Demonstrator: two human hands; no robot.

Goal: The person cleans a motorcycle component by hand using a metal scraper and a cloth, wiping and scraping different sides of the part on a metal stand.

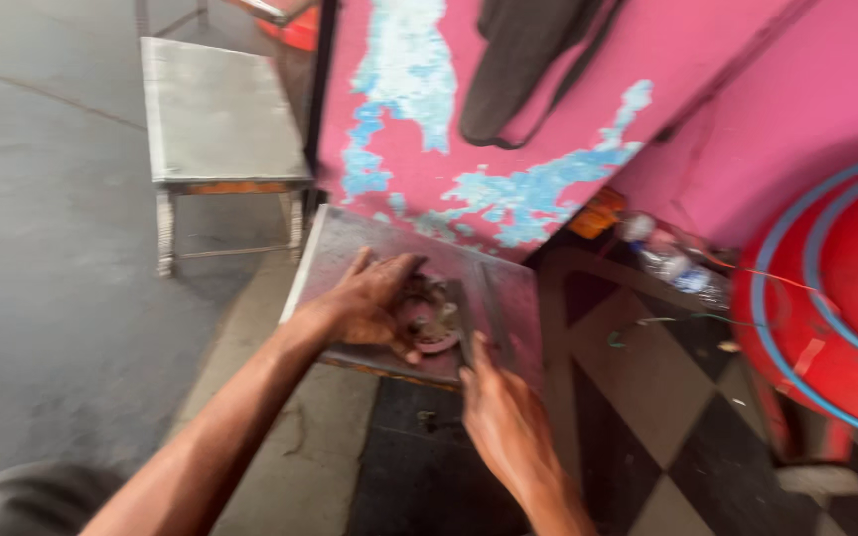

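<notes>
Head view, heavy motion blur. Small metal stool (350,238) with a flat square top sits low on the floor against the pink wall (548,89) with its peeling blue patches. On the stool top, near the middle and toward the front edge, lies a round pinkish-grey metal part (427,316) that looks like a disc or flange; detail too blurred to resolve. Left hand (369,303) is laid over the left side of the round part, fingers spread and curled around its rim, thumb up toward the stool's back edge; gripping it loosely as far as I can tell. Right hand (503,422) comes in from the front edge, fingers extended, fingertips touching the stool top just right of the part near a thin dark strip (494,313) lying on the top; can't tell whether it's pinching anything. Second, larger metal stool (215,119) stands behind, well apart, on the grey concrete floor (42,248). To the right: checkered tile floor (667,417), a plastic bottle (672,260) lying at the wall base, a big red drum (836,318) wrapped with blue hose. Dark cloth (523,60) hangs on the wall above.
</notes>
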